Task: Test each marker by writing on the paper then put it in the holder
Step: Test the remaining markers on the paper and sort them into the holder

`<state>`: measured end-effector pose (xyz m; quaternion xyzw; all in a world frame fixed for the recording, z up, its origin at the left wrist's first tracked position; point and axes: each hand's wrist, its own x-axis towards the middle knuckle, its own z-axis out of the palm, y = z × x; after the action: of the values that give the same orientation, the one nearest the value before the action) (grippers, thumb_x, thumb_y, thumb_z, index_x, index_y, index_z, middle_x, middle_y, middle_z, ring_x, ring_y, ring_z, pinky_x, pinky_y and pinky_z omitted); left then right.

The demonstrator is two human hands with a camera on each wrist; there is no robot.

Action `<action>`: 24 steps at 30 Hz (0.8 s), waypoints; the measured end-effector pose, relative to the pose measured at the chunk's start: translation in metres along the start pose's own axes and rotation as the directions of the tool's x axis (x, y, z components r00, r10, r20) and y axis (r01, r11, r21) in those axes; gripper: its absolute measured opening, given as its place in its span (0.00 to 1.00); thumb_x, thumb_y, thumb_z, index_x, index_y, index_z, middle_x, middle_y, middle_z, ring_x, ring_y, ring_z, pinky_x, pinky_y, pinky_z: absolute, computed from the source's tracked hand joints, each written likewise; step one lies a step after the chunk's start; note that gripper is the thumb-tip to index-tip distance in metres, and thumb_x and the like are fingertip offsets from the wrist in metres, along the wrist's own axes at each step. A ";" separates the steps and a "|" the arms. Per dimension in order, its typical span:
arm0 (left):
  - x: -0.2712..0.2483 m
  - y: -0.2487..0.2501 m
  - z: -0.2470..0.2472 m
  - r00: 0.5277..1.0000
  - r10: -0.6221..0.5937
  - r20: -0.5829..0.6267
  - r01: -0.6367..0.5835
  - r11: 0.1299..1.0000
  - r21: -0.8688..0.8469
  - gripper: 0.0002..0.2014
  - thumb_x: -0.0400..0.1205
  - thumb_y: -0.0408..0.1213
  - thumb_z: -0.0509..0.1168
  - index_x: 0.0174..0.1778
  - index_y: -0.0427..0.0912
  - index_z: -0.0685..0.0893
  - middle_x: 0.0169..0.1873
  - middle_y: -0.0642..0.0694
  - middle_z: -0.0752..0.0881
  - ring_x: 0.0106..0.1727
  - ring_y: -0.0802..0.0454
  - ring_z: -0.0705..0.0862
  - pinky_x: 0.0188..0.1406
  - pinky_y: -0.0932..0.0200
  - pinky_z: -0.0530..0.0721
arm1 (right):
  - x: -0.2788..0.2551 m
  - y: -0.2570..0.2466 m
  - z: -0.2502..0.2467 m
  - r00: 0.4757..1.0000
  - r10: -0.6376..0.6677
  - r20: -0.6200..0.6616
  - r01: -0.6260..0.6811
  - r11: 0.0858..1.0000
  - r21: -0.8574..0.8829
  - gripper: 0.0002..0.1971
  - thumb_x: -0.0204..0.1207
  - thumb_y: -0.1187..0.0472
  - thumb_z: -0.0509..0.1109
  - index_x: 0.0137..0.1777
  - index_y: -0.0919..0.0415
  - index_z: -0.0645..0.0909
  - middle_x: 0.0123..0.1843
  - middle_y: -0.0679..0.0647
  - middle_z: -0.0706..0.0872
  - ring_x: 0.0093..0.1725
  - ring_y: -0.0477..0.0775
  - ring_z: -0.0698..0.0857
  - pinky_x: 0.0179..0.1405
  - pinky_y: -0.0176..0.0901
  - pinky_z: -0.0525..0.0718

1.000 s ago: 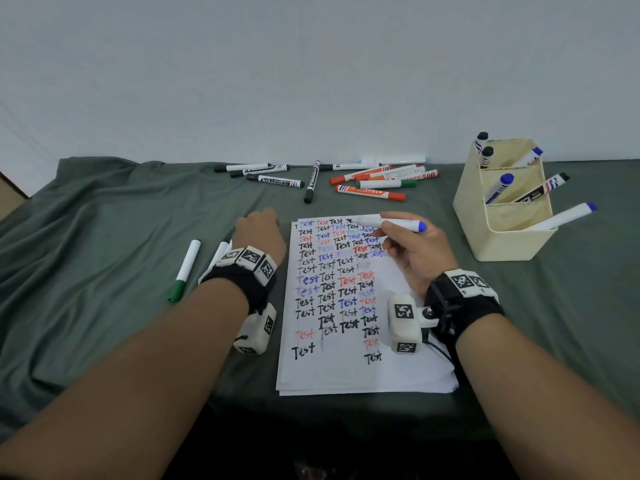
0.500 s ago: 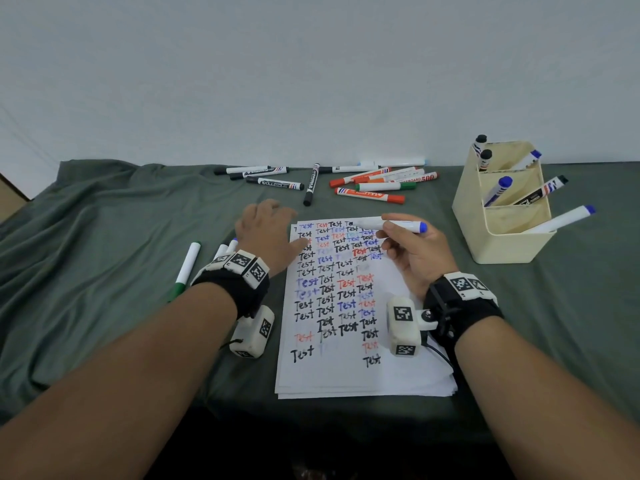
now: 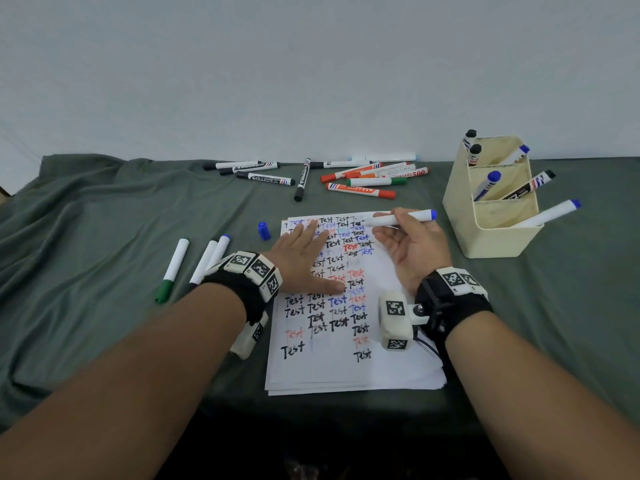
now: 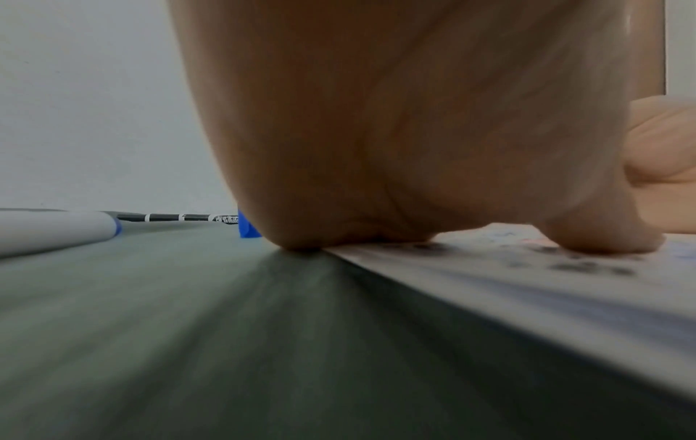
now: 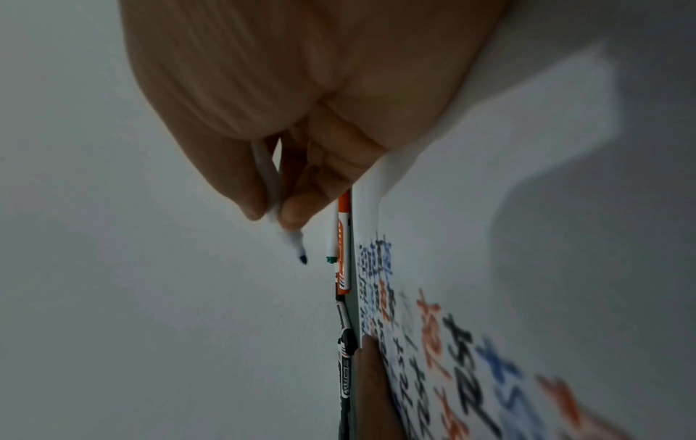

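A white sheet of paper (image 3: 388,362) covered in rows of "Test" lies on the green cloth. My left hand (image 3: 304,258) lies flat on its left part, fingers straight, and the palm (image 4: 376,148) presses the paper's edge in the left wrist view. My right hand (image 3: 412,251) grips an uncapped white marker with a blue end (image 3: 401,218) above the paper's top; its bare tip (image 5: 301,257) points away past the fingers. A blue cap (image 3: 264,231) stands on the cloth left of the paper. The cream holder (image 3: 498,237) at right holds several markers.
Loose black, orange and green markers (image 3: 360,180) lie in a scatter behind the paper. Three white markers (image 3: 173,268) lie left of my left wrist. A white wall rises behind the table. The cloth is wrinkled on the left.
My left hand slid right from the cloth onto the paper and flattened there. A blue cap now stands where that hand was. The right hand kept hold of the marker.
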<state>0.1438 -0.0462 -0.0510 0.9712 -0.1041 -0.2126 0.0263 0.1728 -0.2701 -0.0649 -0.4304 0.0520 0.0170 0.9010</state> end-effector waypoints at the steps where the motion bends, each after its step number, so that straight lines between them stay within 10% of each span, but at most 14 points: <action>1: 0.000 0.000 0.001 1.000 0.000 0.010 0.000 1.000 0.013 0.66 0.60 0.86 0.49 0.87 0.52 0.32 0.86 0.48 0.28 0.86 0.46 0.30 0.84 0.45 0.36 | 0.000 0.000 -0.001 0.999 -0.028 -0.016 0.027 0.999 -0.038 0.04 0.81 0.70 0.74 0.45 0.64 0.85 0.42 0.64 0.92 0.36 0.56 0.91 0.38 0.42 0.90; 8: 0.001 0.001 0.002 0.999 -0.005 0.033 0.004 1.000 0.013 0.67 0.58 0.87 0.46 0.86 0.53 0.29 0.84 0.49 0.25 0.85 0.47 0.26 0.85 0.41 0.33 | 0.000 -0.007 -0.010 0.976 -0.218 0.003 0.185 0.821 -0.540 0.06 0.63 0.58 0.81 0.34 0.52 0.86 0.34 0.57 0.89 0.31 0.51 0.84 0.34 0.42 0.85; 24: -0.006 0.007 -0.003 0.998 -0.026 0.053 0.026 1.000 0.004 0.65 0.61 0.85 0.48 0.86 0.54 0.29 0.85 0.50 0.26 0.85 0.48 0.27 0.84 0.33 0.34 | -0.006 -0.007 -0.006 0.989 -0.082 0.122 0.145 0.679 -0.720 0.10 0.66 0.60 0.80 0.29 0.46 0.85 0.32 0.53 0.90 0.32 0.49 0.84 0.36 0.47 0.84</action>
<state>0.1378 -0.0520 -0.0454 0.9665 -0.0926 -0.2386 0.0191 0.1672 -0.2789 -0.0626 -0.7532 -0.0219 -0.0026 0.6575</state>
